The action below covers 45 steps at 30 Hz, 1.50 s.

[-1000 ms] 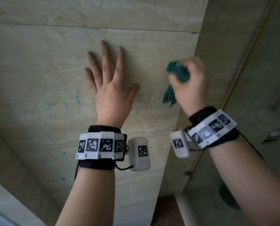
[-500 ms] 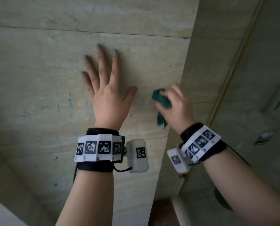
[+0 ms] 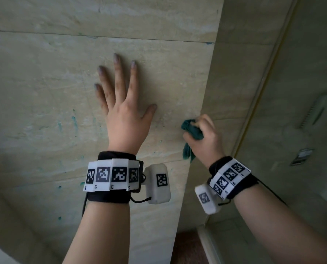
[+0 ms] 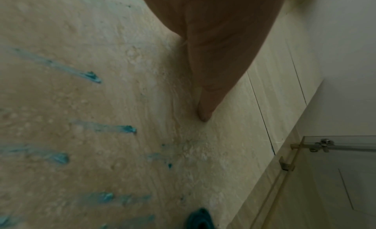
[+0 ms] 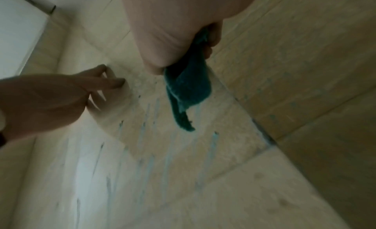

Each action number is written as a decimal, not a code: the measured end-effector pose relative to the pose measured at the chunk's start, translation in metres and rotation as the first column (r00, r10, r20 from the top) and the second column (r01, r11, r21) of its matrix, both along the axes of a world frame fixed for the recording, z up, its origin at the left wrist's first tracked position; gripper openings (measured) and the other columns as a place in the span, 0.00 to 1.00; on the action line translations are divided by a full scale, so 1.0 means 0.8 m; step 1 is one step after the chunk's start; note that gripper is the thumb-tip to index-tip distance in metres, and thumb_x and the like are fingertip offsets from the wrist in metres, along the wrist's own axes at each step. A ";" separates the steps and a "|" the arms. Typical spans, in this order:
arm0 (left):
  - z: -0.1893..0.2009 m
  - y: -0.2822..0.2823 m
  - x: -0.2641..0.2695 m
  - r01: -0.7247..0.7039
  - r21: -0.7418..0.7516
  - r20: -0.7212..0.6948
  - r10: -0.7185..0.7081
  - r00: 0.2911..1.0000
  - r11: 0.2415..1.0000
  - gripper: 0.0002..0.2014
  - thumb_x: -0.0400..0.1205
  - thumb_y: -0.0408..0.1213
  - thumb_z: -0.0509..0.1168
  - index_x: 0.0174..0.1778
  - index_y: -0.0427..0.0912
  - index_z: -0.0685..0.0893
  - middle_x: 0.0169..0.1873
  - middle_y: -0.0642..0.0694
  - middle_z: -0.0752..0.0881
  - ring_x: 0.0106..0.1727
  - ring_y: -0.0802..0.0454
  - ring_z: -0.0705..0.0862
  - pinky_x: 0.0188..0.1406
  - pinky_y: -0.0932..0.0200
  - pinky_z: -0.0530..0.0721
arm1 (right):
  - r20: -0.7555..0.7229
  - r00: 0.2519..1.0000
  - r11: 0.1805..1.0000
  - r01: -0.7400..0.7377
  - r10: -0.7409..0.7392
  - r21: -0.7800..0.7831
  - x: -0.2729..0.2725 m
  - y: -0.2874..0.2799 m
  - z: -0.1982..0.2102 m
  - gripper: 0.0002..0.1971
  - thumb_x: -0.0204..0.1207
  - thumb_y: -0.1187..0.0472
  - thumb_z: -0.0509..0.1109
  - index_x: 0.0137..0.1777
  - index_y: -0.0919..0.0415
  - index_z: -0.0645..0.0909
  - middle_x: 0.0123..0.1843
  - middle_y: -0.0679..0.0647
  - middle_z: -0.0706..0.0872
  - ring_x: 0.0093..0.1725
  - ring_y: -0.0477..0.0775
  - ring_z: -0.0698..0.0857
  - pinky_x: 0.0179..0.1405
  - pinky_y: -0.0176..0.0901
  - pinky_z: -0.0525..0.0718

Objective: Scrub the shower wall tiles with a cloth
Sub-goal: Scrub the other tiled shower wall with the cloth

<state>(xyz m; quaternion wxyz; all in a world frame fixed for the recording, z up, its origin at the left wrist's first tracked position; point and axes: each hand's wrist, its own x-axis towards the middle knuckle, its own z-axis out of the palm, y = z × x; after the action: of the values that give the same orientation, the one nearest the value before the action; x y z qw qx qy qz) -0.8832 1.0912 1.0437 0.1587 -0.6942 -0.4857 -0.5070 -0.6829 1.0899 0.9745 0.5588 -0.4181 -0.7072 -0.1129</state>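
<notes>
My left hand (image 3: 124, 103) lies flat on the beige shower wall tile (image 3: 44, 82), fingers spread and straight. To its right, my right hand (image 3: 202, 138) grips a bunched teal cloth (image 3: 192, 130) against the tile near the wall's outer corner. A tail of the cloth (image 5: 187, 94) hangs below the fist in the right wrist view. Teal streaks (image 4: 89, 75) mark the tile left of and below my left hand; the same streaks (image 3: 74, 121) show in the head view.
The tiled wall ends at a vertical corner (image 3: 202, 130) just right of the cloth, with a second tiled face beyond. A glass shower panel with a metal frame (image 3: 261, 96) and a bracket (image 4: 323, 144) stands further right. A floor drain (image 3: 301, 155) lies below.
My right hand has carried the cloth down the tile, from level with the left fingers to below the left thumb. The left hand has stayed pressed in place.
</notes>
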 end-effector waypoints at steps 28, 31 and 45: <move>0.024 -0.056 -0.044 0.445 0.068 0.410 -0.432 0.803 0.893 0.10 0.82 0.33 0.67 0.59 0.42 0.84 0.51 0.51 0.86 0.50 0.60 0.85 0.47 0.67 0.81 | -0.576 0.789 0.971 -0.238 0.215 0.037 -0.072 -0.046 0.060 0.15 0.72 0.68 0.76 0.48 0.52 0.73 0.48 0.51 0.81 0.46 0.41 0.84 0.43 0.35 0.83; 0.038 -0.071 -0.065 0.613 -0.068 0.585 -0.466 0.664 0.787 0.06 0.81 0.41 0.69 0.45 0.44 0.89 0.41 0.49 0.91 0.46 0.54 0.88 0.45 0.60 0.84 | -0.644 0.687 0.923 -0.374 0.338 0.085 -0.100 -0.050 0.080 0.17 0.71 0.72 0.76 0.48 0.52 0.75 0.49 0.45 0.83 0.49 0.36 0.85 0.47 0.31 0.82; 0.050 -0.095 -0.106 0.740 -0.077 0.684 -0.504 0.527 0.669 0.23 0.77 0.52 0.69 0.63 0.45 0.75 0.55 0.51 0.85 0.56 0.53 0.85 0.50 0.55 0.82 | -0.363 0.644 0.722 -0.678 0.674 0.136 -0.201 -0.046 0.095 0.13 0.75 0.71 0.72 0.58 0.69 0.79 0.60 0.65 0.78 0.63 0.61 0.81 0.59 0.47 0.81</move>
<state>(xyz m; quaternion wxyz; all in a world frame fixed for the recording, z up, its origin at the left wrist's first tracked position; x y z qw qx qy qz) -0.9677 1.0149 1.0834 -0.3323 -0.6354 -0.3062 -0.6262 -0.8433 1.0527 1.0501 0.6858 -0.1412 -0.6874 0.1928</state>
